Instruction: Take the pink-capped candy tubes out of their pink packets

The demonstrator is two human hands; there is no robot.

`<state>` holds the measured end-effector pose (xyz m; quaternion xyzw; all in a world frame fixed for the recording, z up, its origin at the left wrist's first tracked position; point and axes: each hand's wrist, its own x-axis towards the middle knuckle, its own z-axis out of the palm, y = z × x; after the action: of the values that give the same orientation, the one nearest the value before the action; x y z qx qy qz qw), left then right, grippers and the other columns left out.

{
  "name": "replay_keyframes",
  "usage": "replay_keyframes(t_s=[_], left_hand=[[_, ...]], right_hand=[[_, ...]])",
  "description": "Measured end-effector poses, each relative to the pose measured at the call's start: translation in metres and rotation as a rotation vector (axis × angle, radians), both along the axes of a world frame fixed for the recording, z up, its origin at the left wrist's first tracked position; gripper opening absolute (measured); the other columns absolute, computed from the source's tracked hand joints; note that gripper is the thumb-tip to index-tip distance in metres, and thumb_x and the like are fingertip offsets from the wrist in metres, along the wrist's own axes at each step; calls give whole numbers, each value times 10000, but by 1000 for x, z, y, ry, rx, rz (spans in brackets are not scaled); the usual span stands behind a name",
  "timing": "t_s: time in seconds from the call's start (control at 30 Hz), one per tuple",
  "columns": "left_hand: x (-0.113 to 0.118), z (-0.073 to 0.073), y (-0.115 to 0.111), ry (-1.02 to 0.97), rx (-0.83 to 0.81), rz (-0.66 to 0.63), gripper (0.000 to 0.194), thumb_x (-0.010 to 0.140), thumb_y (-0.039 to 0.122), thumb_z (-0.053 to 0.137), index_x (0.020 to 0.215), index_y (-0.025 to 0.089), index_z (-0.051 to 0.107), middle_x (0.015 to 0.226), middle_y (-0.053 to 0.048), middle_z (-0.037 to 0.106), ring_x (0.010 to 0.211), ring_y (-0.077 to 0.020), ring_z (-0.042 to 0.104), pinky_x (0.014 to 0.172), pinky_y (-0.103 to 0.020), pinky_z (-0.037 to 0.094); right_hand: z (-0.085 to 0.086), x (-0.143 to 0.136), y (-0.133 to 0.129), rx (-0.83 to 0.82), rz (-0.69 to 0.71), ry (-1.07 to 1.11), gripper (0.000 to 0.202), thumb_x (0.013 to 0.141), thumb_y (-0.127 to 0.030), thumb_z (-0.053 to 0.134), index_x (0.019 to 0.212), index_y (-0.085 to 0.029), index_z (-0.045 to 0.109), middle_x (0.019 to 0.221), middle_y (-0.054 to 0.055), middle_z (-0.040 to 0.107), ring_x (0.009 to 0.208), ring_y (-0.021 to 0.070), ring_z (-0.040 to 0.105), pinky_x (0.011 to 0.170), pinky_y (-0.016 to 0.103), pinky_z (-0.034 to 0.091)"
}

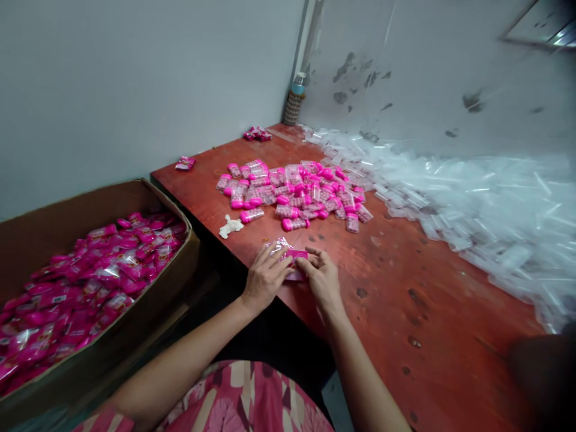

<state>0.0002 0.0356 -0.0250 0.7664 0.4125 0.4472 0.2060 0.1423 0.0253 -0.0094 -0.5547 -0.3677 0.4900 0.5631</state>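
Both hands meet at the table's (405, 312) near edge: left hand (265, 277) and right hand (321, 277) pinch 1 pink packet (293, 259) between them, its long axis running hand to hand.

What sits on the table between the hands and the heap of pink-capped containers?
In the head view, mostly bare red tabletop separates the hands' pink packet from the heap. Only a small white object lies there, off toward the left hand.
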Motion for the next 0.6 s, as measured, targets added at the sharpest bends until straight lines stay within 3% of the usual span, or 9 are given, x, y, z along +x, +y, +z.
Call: replay_keyframes(t_s=[0.1, 0.2, 0.27, 0.37, 0.5, 0.6], left_hand=[[-3, 12, 1, -291, -355, 0, 402, 735, 330, 585, 1120, 215, 565, 1123, -79, 591, 1049, -245, 522, 904, -383, 405], [-3, 17, 3, -538, -788, -108, 306, 705, 389, 597, 878, 148, 670, 815, -71, 668, 763, -211, 624, 707, -325, 506], [-3, 18, 4, -687, -984, -171, 290, 683, 392, 618, 758, 118, 676, 698, -53, 647, 657, -171, 618, 642, -303, 520], [-10, 19, 5, -835, -1058, -120, 290, 657, 366, 652, 770, 99, 674, 713, -63, 642, 640, -145, 611, 613, -277, 528], [-26, 20, 6, -862, -1054, 10, 274, 630, 331, 685, 733, 77, 674, 680, -69, 635, 606, -130, 602, 590, -253, 530], [-34, 21, 6, -900, -1080, 44, 249, 605, 303, 709, 686, 71, 666, 644, -61, 626, 579, -123, 593, 563, -247, 531]], right_hand=[[7, -1, 1, -2, -28, 49, 351, 632, -277, 685, 922, -175, 516, 652, -24, 635, 575, 120, 596, 559, 241, 468], [12, -5, 1, 1, -14, 28, 358, 600, -285, 711, 887, -172, 528, 604, -37, 605, 517, 112, 569, 514, 231, 450], [12, -7, 3, 7, 2, -15, 361, 600, -307, 711, 881, -176, 527, 586, -47, 583, 503, 111, 554, 502, 230, 437], [6, -7, 8, -12, -13, -202, 365, 643, -374, 665, 912, -179, 514, 578, -43, 559, 500, 129, 546, 489, 243, 422], [-2, -1, 17, -4, 49, -871, 343, 687, -413, 605, 938, -185, 555, 697, 32, 599, 636, 199, 568, 569, 303, 421], [3, 5, 30, 131, 121, -1283, 283, 751, -380, 538, 950, -187, 590, 908, 97, 598, 853, 246, 532, 710, 340, 404]])
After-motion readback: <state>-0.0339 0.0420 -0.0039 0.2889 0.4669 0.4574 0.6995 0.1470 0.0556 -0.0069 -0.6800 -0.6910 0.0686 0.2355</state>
